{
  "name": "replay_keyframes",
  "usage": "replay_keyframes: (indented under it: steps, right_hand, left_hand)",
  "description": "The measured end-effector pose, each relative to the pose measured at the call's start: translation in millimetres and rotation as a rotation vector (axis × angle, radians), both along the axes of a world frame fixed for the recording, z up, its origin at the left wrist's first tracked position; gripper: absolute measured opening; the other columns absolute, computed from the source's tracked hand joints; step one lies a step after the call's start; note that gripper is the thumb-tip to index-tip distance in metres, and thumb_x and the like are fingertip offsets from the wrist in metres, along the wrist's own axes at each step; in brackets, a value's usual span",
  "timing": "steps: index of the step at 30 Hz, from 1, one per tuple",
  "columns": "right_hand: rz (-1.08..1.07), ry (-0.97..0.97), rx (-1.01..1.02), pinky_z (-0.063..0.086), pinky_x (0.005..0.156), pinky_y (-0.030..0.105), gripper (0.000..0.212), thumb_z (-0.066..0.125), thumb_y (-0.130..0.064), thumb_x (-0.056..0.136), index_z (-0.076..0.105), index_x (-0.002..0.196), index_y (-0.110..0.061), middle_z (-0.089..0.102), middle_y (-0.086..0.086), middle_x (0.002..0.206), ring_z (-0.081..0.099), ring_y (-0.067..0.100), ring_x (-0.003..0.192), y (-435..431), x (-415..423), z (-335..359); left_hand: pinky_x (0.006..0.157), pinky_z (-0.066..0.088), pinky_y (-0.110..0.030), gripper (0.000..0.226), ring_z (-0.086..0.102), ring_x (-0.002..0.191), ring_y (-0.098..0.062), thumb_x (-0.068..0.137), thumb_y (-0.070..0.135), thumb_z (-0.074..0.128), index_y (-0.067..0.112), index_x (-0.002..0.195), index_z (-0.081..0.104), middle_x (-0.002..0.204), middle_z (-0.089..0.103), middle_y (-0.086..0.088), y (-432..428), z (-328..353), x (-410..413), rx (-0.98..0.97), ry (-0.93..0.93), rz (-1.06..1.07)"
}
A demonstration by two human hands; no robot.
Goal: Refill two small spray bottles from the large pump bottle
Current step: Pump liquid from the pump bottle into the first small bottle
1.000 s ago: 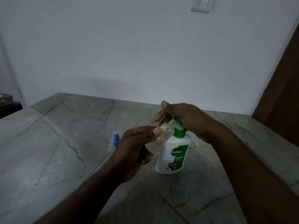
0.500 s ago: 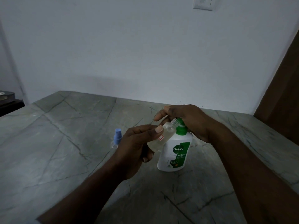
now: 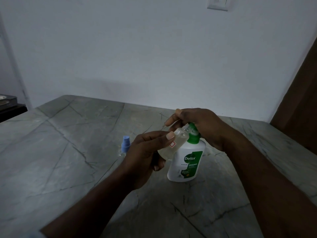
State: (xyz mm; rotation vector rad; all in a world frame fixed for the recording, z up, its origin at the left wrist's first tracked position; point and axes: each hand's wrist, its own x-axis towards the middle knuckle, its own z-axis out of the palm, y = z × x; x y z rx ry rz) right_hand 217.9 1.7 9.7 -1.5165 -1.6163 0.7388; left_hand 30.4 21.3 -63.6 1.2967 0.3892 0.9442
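**Left hand holds uncapped small bottle at pump spout, right hand on pump**

The left hand (image 3: 145, 157) grips the small spray bottle (image 3: 173, 143), thumb across its front and fingers curled round the back. The bottle is uncapped, clear and tilted, with its threaded neck pointing up and right. There is pale liquid in the lower part and a small red-edged square label just under the thumb. The neck sits right below the right hand (image 3: 200, 124), just beside the green pump head. The right hand lies over the top of the large pump bottle (image 3: 187, 164), fingers stretched out to the left and not wrapped round anything. The spout itself is hidden under the palm.

The pump bottle is white with a green collar and a green Dettol label, and it stands upright on the table (image 3: 60, 160).

The second spray bottle (image 3: 125, 146), clear with a blue cap on, stands upright left of the left hand, partly hidden by it.

There is bare tabletop to the left, front and right. The far edge meets the wall close behind the hands.

The table is grey-green stone with dark veins. The wall is plain white, with a switch plate (image 3: 217, 3) up top and a brown wooden panel (image 3: 300, 91) at right. A dark object (image 3: 8, 103) sits at far left. The light is dim.
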Motion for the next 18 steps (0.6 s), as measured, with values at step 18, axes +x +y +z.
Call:
replay_keyframes:
  steps: [18]
  right_hand:
    - [0.000, -0.037, 0.015, 0.056, 0.096, 0.045, 0.042, 0.045, -0.036, 0.107, 0.080, 0.099, -0.015, 0.079, 0.002, 0.099, 0.073, 0.026, 0.098, -3.0, 0.0, 3.2]
  left_hand:
    - [0.039, 0.032, -0.020, 0.023, 0.044, 0.048, -0.013, 0.083, 0.033, 0.070, 0.012, 0.088, 0.079, 0.073, 0.065, -0.005, -0.8, 0.9, -0.1, -0.011, 0.002, -0.011]
